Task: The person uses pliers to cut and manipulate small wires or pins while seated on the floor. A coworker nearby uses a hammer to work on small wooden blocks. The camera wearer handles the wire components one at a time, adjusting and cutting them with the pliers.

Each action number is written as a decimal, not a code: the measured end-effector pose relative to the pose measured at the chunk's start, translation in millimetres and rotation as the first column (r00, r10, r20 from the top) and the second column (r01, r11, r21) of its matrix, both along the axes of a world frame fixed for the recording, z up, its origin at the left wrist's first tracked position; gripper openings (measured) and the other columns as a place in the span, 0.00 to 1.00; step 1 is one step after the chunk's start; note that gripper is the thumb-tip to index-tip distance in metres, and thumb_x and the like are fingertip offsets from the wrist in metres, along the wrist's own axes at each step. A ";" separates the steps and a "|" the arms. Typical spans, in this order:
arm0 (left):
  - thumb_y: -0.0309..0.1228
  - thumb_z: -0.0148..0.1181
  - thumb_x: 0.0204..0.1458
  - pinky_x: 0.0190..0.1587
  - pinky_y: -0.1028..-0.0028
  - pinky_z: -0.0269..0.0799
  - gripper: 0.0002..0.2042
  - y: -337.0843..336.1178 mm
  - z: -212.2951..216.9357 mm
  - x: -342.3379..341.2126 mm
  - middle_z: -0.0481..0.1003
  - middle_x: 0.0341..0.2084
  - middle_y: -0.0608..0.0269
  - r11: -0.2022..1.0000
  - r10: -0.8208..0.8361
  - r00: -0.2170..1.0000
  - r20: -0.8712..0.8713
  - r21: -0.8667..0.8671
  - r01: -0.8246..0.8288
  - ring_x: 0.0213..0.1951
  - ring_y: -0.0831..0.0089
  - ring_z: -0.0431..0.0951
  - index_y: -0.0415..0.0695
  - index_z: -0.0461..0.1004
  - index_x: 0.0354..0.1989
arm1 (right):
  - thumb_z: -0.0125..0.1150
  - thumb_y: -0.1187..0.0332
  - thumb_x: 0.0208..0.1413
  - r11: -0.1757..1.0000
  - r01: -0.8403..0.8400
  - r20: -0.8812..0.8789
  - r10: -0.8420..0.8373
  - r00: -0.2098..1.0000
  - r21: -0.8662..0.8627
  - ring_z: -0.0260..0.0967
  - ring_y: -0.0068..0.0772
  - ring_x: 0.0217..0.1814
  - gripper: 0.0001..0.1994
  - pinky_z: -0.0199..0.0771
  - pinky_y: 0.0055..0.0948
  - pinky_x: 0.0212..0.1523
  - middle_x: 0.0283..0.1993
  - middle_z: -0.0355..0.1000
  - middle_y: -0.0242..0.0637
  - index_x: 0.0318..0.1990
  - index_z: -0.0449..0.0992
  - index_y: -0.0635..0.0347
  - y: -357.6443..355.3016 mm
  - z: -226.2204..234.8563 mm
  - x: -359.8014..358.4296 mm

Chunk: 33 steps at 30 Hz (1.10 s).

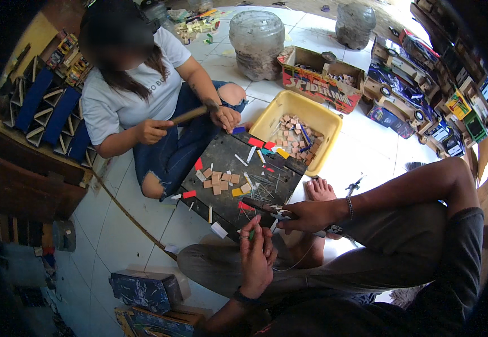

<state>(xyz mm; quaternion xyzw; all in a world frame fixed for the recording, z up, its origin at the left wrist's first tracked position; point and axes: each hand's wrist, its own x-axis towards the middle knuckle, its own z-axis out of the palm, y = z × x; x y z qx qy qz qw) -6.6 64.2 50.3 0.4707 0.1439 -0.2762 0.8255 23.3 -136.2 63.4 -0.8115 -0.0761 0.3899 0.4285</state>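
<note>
My left hand is raised at the near edge of a low black work board. Its fingertips pinch a thin wire, and a small green piece shows between the fingers. Just to the right, my right hand grips a dark plier-like hand tool, whose jaws point left above the left fingertips. On the board lie small wooden blocks, loose thin wires and red, white, yellow and blue pieces. Whether the tool's jaws touch the wire I cannot tell.
Across the board a co-worker holds a wooden-handled hammer near a blue piece. Beyond the board stands a yellow basin with wooden blocks, then a printed carton. Wooden toy vehicles are stacked at the right.
</note>
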 end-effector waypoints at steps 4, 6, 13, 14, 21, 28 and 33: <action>0.38 0.43 0.66 0.17 0.86 0.51 0.12 -1.3 -5.4 -0.5 0.66 0.30 0.73 0.999 0.034 0.999 0.007 0.003 -0.034 0.19 0.89 0.56 0.52 0.64 0.54 | 0.47 0.48 0.63 0.999 -0.010 0.012 0.009 1.000 0.038 0.74 0.47 0.44 0.27 0.72 0.40 0.46 0.41 0.75 0.53 0.55 0.64 0.67 4.1 -13.9 -2.0; 0.38 0.44 0.66 0.17 0.86 0.51 0.12 -1.1 -7.2 -0.6 0.67 0.31 0.73 0.999 0.036 0.999 0.011 0.000 -0.036 0.19 0.89 0.56 0.52 0.64 0.54 | 0.47 0.48 0.63 0.998 -0.001 0.018 0.000 1.000 0.055 0.74 0.48 0.44 0.27 0.72 0.41 0.46 0.41 0.74 0.54 0.55 0.64 0.67 4.1 -15.2 -3.7; 0.37 0.45 0.65 0.17 0.85 0.51 0.10 -3.4 -11.9 -1.8 0.68 0.31 0.73 0.997 0.071 0.997 0.010 -0.014 -0.071 0.19 0.89 0.56 0.53 0.65 0.52 | 0.46 0.49 0.63 1.000 0.012 -0.013 -0.012 1.000 0.003 0.74 0.50 0.44 0.26 0.72 0.42 0.46 0.40 0.75 0.54 0.53 0.65 0.67 9.3 -7.8 -7.6; 0.37 0.45 0.65 0.17 0.85 0.51 0.10 -3.6 -12.3 -2.1 0.68 0.31 0.73 0.997 0.069 0.998 0.015 -0.017 -0.069 0.19 0.89 0.56 0.54 0.65 0.52 | 0.46 0.49 0.63 1.000 0.010 0.003 -0.011 1.000 0.011 0.74 0.51 0.44 0.26 0.72 0.43 0.46 0.40 0.75 0.54 0.53 0.65 0.67 9.7 -7.9 -8.2; 0.37 0.46 0.65 0.17 0.85 0.51 0.10 -5.8 -14.5 -3.8 0.68 0.32 0.73 0.998 0.069 0.998 -0.010 -0.006 -0.069 0.20 0.88 0.57 0.55 0.64 0.53 | 0.48 0.47 0.61 0.991 0.039 0.046 -0.033 0.998 -0.129 0.75 0.55 0.40 0.27 0.73 0.47 0.44 0.36 0.76 0.56 0.42 0.73 0.71 14.9 -18.2 -11.2; 0.34 0.46 0.65 0.19 0.84 0.52 0.12 -10.4 -20.0 -12.0 0.69 0.33 0.72 0.997 0.078 0.996 -0.043 -0.018 -0.079 0.21 0.87 0.57 0.56 0.62 0.55 | 0.47 0.43 0.59 0.949 -0.051 0.036 0.065 0.997 -0.312 0.75 0.55 0.39 0.30 0.74 0.46 0.46 0.34 0.76 0.55 0.35 0.77 0.69 13.5 -21.7 -7.7; 0.34 0.46 0.65 0.19 0.84 0.53 0.12 -12.6 -21.4 -13.5 0.69 0.34 0.72 0.995 0.090 0.995 -0.045 -0.033 -0.092 0.21 0.87 0.58 0.55 0.62 0.55 | 0.48 0.40 0.58 0.956 -0.081 0.088 0.109 0.990 -0.280 0.75 0.55 0.39 0.31 0.74 0.45 0.44 0.34 0.76 0.55 0.37 0.77 0.66 6.9 -22.8 -1.7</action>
